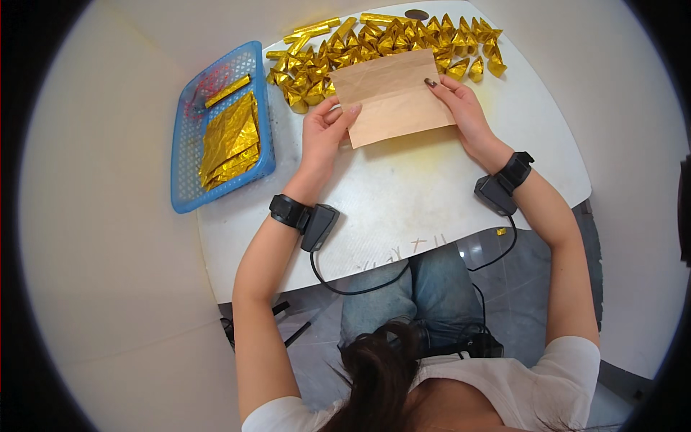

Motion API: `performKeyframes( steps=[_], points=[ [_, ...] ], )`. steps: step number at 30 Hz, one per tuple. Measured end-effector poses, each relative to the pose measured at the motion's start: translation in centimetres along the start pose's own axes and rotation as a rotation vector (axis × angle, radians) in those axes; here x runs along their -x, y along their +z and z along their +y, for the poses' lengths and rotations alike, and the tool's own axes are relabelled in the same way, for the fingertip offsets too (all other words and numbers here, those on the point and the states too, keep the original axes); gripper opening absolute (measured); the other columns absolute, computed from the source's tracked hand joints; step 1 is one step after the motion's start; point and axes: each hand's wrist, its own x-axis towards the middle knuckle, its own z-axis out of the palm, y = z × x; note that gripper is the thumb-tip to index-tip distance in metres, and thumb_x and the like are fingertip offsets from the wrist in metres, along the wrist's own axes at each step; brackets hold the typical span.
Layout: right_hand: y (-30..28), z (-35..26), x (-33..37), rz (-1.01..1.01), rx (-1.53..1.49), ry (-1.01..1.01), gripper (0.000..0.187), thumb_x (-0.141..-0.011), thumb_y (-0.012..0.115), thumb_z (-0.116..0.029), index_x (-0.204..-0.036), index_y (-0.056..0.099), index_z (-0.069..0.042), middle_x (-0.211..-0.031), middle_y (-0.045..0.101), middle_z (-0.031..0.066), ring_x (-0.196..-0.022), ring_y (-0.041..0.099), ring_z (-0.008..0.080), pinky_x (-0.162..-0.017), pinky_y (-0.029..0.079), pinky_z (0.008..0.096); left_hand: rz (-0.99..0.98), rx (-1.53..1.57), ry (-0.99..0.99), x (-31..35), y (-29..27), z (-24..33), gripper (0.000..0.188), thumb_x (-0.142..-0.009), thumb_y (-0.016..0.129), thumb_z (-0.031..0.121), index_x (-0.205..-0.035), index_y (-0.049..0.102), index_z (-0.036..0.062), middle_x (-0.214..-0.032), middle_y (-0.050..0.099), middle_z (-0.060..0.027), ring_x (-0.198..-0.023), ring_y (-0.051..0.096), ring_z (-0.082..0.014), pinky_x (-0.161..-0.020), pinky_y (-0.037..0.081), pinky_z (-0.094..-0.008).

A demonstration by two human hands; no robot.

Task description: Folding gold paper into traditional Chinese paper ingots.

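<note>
A tan sheet of paper (396,101), creased across its upper part, is held up over the white table between my two hands. My left hand (331,124) pinches its left edge, thumb on the near face and fingers behind. At the right edge, my right hand (461,108) grips the sheet the same way, thumb in front. Just beyond the paper lies a heap of folded gold foil pieces (389,39) with pointed tips, partly hidden by the sheet.
A blue plastic basket (267,137) at the left holds a stack of gold foil sheets (230,140) and a gold roll (228,91). Gold rolls (312,32) lie at the far edge of the white table (403,209). Cables hang from both wrist devices.
</note>
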Motion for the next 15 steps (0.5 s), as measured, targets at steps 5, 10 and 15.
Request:
performKeyframes(
  steps=[5,10,15],
  points=[
    [0.3,-0.5,0.4,-0.036,0.025,0.026,0.029,-0.092,0.056,-0.017,-0.116,0.055,-0.001,-0.095,0.068,0.0078,-0.08,0.064,0.0078,-0.071,0.049,0.0196,-0.005,-0.044,-0.016,-0.1,-0.3,0.0,0.029,-0.088,0.064,0.011,-0.114,0.058,0.0019,-0.097,0.069,-0.0055,-0.082,0.065,-0.0089,-0.071,0.053,-0.0236],
    [0.4,-0.6,0.2,-0.002,0.059,0.004,0.029,-0.091,0.057,-0.016,-0.115,0.055,0.0,-0.091,0.068,0.0077,-0.078,0.064,0.008,-0.069,0.048,0.0191,0.05,-0.021,0.073,-0.3,0.1,-0.1,0.027,-0.088,0.063,0.009,-0.112,0.057,0.0011,-0.102,0.067,-0.0073,-0.09,0.063,-0.0098,-0.075,0.052,-0.0242],
    [0.6,0.2,-0.3,0.022,0.027,-0.013,0.031,-0.09,0.059,-0.016,-0.116,0.054,0.0,-0.092,0.068,0.0075,-0.078,0.063,0.0081,-0.069,0.047,0.019,0.279,-0.192,0.378,0.4,0.0,2.7,0.024,-0.091,0.057,0.017,-0.107,0.057,-0.0001,-0.101,0.06,-0.0062,-0.088,0.057,-0.0121,-0.075,0.046,-0.0252]
  ],
)
